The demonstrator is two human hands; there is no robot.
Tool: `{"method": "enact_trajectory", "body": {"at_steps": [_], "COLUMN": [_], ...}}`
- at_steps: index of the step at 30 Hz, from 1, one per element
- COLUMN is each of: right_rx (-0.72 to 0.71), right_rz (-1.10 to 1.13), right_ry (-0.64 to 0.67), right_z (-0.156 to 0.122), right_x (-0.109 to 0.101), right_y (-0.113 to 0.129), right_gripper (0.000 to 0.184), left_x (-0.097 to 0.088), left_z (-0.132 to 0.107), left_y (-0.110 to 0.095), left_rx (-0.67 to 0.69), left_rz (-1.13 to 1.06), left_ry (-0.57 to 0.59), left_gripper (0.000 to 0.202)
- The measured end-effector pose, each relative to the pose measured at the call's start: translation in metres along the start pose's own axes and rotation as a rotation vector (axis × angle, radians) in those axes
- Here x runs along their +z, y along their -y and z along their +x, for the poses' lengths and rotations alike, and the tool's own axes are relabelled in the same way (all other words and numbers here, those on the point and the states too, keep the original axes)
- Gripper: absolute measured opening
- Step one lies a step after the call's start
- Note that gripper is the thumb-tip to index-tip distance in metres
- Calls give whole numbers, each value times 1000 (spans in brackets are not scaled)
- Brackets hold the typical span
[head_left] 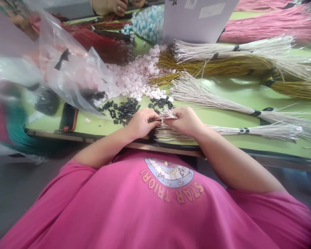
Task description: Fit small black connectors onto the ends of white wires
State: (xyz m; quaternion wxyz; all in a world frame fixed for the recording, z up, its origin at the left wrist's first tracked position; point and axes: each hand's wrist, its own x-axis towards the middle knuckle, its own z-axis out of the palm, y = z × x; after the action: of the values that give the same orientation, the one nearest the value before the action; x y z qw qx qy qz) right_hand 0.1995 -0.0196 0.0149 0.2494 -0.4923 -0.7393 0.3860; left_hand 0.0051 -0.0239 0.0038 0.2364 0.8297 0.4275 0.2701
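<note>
My right hand (186,120) is closed around the ends of several white wires (168,113), whose metal tips fan out past the fingers. Close beside it, my left hand (143,121) has thumb and fingertips pinched together at the wire tips; what is in the pinch is too small and blurred to make out. Under both hands lies a white wire bundle (223,130), tied with a band. Small black plastic pieces (128,110) are heaped just beyond my left hand, with a second little group (160,102) behind the wire tips.
A pile of small white connector housings (134,77) spreads behind the black pieces. White bundles (217,93) and yellow bundles (223,65) lie to the right. A clear plastic bag (72,69) and a dark phone-like case (68,117) are left. Another person's hand (118,7) shows at the top.
</note>
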Motion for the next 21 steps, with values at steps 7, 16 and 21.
{"method": "enact_trajectory", "body": {"at_steps": [7,16,21], "right_rx": [18,116,105], "right_rz": [57,206,153], "right_ry": [-41,73,58], "right_z": [0,0,-1], "right_x": [-7,-9,-8], "right_y": [-4,0,4], "right_gripper": [23,16,9], "left_x": [-56,-58,-56], "left_z": [8,41,39], "left_y": [39,81,69], "left_rx": [-199,-251,-331], "left_rz": [298,554,502], "left_ry": [76,214,261], "left_gripper": [24,29,22]}}
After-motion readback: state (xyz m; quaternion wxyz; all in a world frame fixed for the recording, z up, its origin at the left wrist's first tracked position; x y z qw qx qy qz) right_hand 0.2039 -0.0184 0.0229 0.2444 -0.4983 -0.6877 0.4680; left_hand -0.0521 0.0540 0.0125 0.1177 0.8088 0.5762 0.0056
